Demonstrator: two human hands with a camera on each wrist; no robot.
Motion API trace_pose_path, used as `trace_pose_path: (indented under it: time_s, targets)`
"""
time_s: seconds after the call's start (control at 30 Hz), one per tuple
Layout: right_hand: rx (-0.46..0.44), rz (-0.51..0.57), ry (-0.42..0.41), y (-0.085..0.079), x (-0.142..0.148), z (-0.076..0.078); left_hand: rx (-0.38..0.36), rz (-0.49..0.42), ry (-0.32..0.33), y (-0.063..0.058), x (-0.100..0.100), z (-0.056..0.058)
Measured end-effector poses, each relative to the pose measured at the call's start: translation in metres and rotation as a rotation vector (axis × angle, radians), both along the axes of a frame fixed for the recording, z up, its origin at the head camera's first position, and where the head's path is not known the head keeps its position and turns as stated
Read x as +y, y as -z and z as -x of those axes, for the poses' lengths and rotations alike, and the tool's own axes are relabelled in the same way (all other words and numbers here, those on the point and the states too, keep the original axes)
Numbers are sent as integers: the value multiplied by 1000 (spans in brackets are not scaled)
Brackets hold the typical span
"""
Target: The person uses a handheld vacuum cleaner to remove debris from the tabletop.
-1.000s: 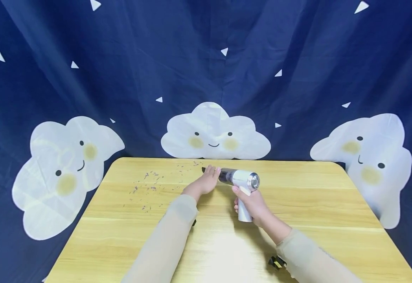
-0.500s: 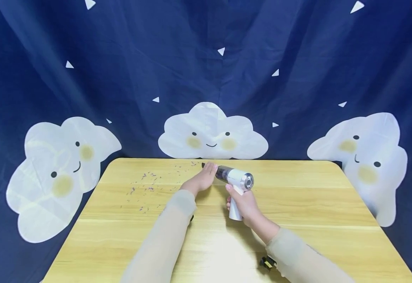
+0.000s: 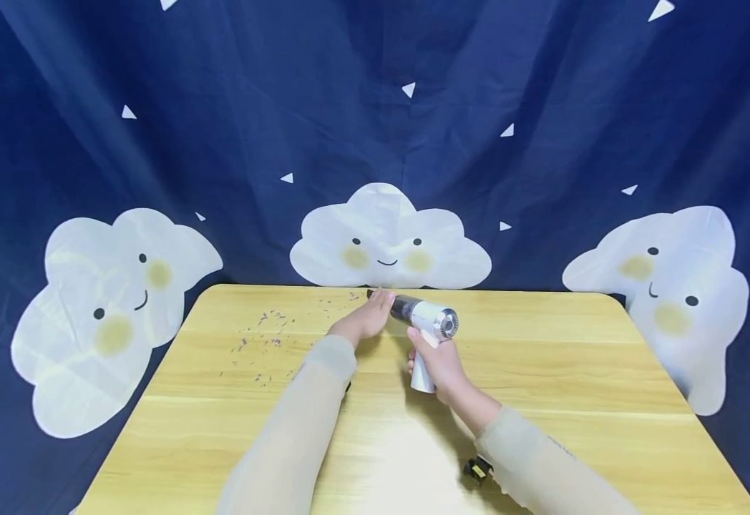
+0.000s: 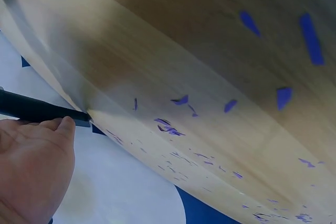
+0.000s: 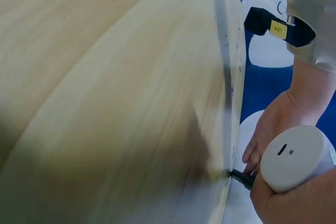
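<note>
The right hand (image 3: 439, 363) grips a hand vacuum (image 3: 423, 315) by its handle (image 3: 422, 378), the nozzle (image 4: 39, 109) near the far edge of the table (image 3: 542, 365). The left hand (image 3: 367, 319) touches the nozzle (whether its fingers (image 3: 383, 300) curl round, I cannot tell), purple scraps (image 4: 312, 39) scattered nearby.

1. The curtain (image 3: 536, 164) is hanging behind the desk (image 3: 542, 365); three clouds (image 3: 391, 247) are lining it left, middle and right;
2. scraps (image 3: 275, 342) are lying on the desk's far left part, mostly left of the left hand (image 3: 367, 318);
3. the left hand is holding the front of the handheld vacuum (image 3: 428, 317) near the far edge;
4. the right hand (image 3: 442, 366) is gripping the handle (image 3: 422, 378), right of the left hand and nearer the person.
</note>
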State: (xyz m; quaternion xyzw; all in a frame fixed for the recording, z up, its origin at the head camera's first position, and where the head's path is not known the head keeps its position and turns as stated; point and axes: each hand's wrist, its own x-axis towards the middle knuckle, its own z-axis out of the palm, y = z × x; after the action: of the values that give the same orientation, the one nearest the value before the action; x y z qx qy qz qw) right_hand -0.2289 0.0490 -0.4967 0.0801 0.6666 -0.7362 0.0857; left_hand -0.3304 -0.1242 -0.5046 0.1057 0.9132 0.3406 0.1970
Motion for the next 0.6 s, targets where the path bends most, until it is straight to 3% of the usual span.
trace_pose_path:
  time_s: [0.6]
  targets:
    - [-40,3,-74,-6,4,10,17,36,-64,1,-1,0]
